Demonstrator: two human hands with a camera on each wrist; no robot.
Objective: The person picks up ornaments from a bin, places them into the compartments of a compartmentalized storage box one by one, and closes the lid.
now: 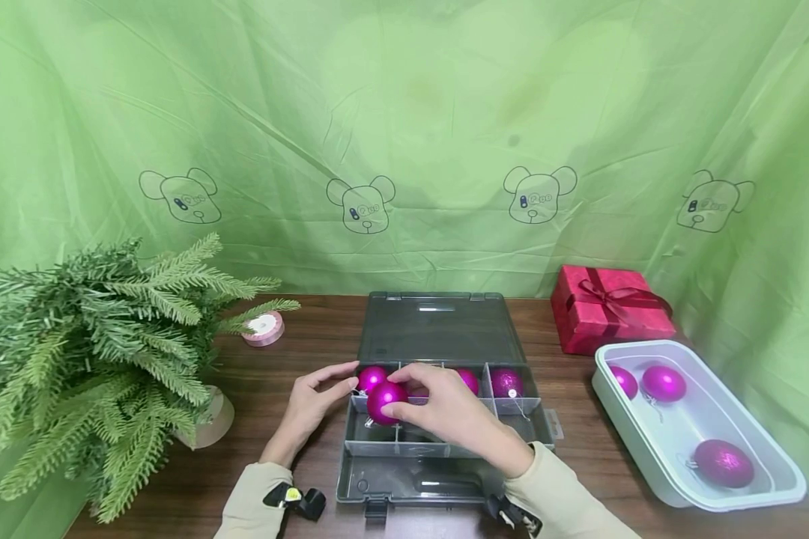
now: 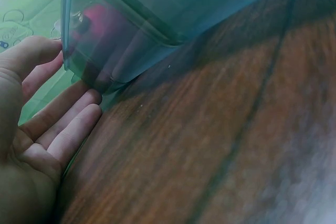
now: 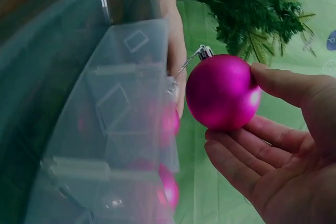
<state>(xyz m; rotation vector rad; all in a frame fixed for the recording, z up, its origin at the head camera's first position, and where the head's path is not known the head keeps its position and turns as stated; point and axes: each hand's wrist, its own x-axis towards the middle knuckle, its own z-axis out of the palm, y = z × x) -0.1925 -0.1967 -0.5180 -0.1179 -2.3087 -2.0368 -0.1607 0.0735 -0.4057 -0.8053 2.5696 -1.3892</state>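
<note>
My right hand (image 1: 455, 412) pinches a shiny magenta Christmas bauble (image 1: 381, 408) between thumb and fingers, above the left part of a dark clear compartment box (image 1: 384, 477). In the right wrist view the held bauble (image 3: 223, 93) has its silver cap and string toward the box. My left hand (image 1: 313, 404) is at the box's left side; in the left wrist view its fairly straight fingers (image 2: 73, 135) touch the outer wall by the corner. Several magenta baubles lie in the far row of compartments, including a textured bauble (image 1: 505, 382) at the right end.
The box's lid (image 1: 443, 329) lies open behind it. To the right, a white tub (image 1: 647, 457) holds three magenta baubles, with a red gift box (image 1: 610, 307) behind. At left stand a small artificial fir tree (image 1: 121, 352) and a pink ribbon roll (image 1: 266, 329).
</note>
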